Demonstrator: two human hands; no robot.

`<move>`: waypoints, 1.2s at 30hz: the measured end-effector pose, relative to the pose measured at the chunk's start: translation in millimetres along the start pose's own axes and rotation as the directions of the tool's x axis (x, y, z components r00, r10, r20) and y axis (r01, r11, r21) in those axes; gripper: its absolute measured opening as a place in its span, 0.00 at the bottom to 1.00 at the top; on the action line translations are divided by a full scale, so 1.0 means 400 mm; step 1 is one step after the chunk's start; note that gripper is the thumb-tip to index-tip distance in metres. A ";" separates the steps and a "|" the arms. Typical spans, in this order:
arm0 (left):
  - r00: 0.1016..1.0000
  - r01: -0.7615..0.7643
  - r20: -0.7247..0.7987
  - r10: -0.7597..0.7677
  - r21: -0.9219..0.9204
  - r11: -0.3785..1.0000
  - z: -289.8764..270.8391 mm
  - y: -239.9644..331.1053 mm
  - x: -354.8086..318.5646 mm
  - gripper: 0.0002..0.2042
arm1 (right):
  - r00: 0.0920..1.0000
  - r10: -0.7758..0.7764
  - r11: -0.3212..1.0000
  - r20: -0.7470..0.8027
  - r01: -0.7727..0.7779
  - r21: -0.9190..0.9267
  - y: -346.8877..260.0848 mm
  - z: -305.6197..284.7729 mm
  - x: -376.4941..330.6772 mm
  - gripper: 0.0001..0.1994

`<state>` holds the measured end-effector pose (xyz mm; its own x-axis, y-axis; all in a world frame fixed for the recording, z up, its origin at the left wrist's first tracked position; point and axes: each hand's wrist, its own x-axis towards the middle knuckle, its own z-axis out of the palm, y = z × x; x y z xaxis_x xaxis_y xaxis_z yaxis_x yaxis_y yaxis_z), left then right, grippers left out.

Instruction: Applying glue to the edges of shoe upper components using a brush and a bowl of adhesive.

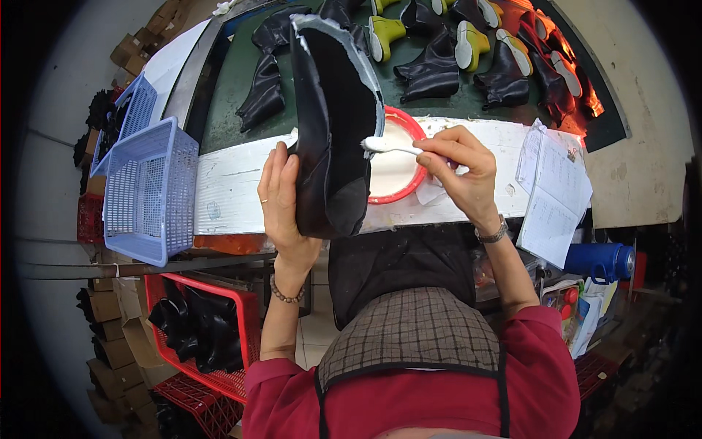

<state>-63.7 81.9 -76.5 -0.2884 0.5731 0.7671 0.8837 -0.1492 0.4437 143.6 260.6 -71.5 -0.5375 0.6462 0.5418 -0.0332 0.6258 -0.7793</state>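
My left hand (281,197) is closed around the lower part of a black leather boot upper (310,139), holding it upright with its inside facing me. White paste coats the upper's edge along the top and down the right side. Between the thumb and fingers of my right hand (466,172) is a small white brush (391,145). Its paste-covered head is close to the upper's right edge; I cannot tell whether they touch. Behind the brush stands a red-rimmed tub (420,132) of white liquid, partly hidden by the upper.
Across the white ledge lies a dark green work surface (227,110) with several black boot uppers (431,69) and yellow boot bottoms (472,45). Blue plastic baskets (139,197) stand left; a red crate (252,322) holds black pieces below. An open notebook (556,194) and blue flask (599,262) are right.
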 end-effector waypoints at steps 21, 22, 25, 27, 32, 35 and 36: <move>0.999 -0.021 -0.032 0.023 0.052 0.998 -0.030 -0.085 0.058 0.23 | 0.968 0.116 0.993 0.223 -0.110 -0.039 -0.014 -0.022 0.001 0.07; 0.982 0.188 -0.005 -0.188 -0.027 0.982 -0.063 -0.094 0.036 0.24 | 0.964 0.199 0.967 0.177 -0.164 -0.195 0.013 -0.030 0.012 0.06; 0.869 0.493 0.183 -0.460 -0.255 0.832 -0.151 -0.151 0.017 0.19 | 0.963 0.038 0.791 0.266 0.133 -0.597 0.121 -0.021 0.019 0.06; 0.717 0.694 0.354 -0.600 -0.442 0.569 -0.184 -0.164 0.014 0.14 | 0.946 0.045 0.775 0.321 0.170 -0.609 0.154 -0.007 0.019 0.06; 0.469 0.865 0.618 -0.632 -0.465 0.187 -0.252 -0.200 -0.048 0.16 | 0.969 0.101 0.991 0.224 -0.078 -0.109 0.090 -0.015 0.067 0.07; 0.430 0.875 0.701 -0.569 -0.478 0.073 -0.237 -0.187 -0.049 0.16 | 0.975 -0.049 0.996 0.216 0.032 0.079 0.052 0.017 0.105 0.09; 0.417 0.869 0.715 -0.561 -0.494 0.017 -0.226 -0.178 -0.046 0.15 | 0.965 -0.140 0.985 0.220 0.112 0.134 0.040 0.026 0.115 0.09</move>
<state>-154.4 9.2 -80.3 -0.3528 0.8988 -0.2604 -0.4174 0.0979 0.9034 109.6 295.7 -62.6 -0.6997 0.4401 0.5628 -0.2057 0.6303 -0.7486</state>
